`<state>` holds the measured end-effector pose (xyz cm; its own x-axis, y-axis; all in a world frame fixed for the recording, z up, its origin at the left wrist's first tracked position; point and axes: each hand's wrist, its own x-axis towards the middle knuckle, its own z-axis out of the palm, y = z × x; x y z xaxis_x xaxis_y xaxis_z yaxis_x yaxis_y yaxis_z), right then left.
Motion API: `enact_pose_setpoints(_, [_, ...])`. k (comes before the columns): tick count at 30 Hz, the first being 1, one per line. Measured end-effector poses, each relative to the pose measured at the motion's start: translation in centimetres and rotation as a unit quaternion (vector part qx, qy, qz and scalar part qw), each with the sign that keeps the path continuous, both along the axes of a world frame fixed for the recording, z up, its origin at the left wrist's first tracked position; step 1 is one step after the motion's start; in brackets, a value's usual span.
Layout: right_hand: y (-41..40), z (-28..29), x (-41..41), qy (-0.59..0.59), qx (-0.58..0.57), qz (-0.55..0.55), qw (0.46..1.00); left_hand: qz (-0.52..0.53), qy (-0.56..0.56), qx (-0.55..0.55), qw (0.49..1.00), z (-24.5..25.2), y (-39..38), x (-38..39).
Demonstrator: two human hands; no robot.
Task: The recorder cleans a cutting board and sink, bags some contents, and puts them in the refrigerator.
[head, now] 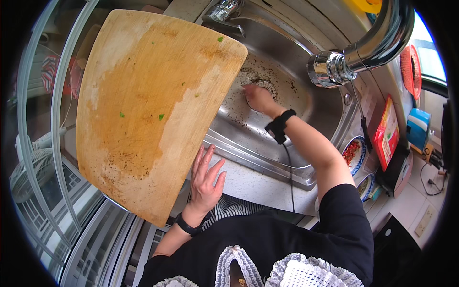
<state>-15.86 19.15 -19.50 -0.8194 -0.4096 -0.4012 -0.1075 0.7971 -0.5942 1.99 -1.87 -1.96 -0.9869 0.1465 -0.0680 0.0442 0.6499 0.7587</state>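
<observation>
A large wooden cutting board, wet in the middle, lies at the left of the sink with green leaf bits and dark specks on it. My left hand rests beside the board's lower right edge, fingers apart; whether the fingertips grip the edge is hard to tell. Down in the stainless steel sink, my right hand is at the round drain strainer, blurred, its fingers partly hidden. Dark specks are scattered over the sink floor around it. Each wrist wears a black band, and a cable runs from the right one.
A chrome faucet stands behind the sink; a large chrome spout hangs at the upper right. Right of the sink are a bowl of chopped red chillies, another bowl and a red packet. Glass sliding panels stand at the left.
</observation>
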Motion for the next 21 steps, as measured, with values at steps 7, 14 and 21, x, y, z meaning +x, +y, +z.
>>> enact_pose_setpoints(7, [1.2,-0.9,4.4,0.280,0.068,0.456,0.842,-0.006,0.006,0.011,1.000,0.1,0.3,-0.3])
enact_pose_setpoints(14, [2.3,2.6,1.4,0.228,0.226,0.245,0.915,0.022,0.000,0.023,0.999,-0.5,-0.2,0.0])
enact_pose_setpoints(21, [-4.6,0.0,-2.7,0.244,0.124,0.246,0.930,-0.004,-0.001,-0.001,1.000,-0.1,0.4,-0.8])
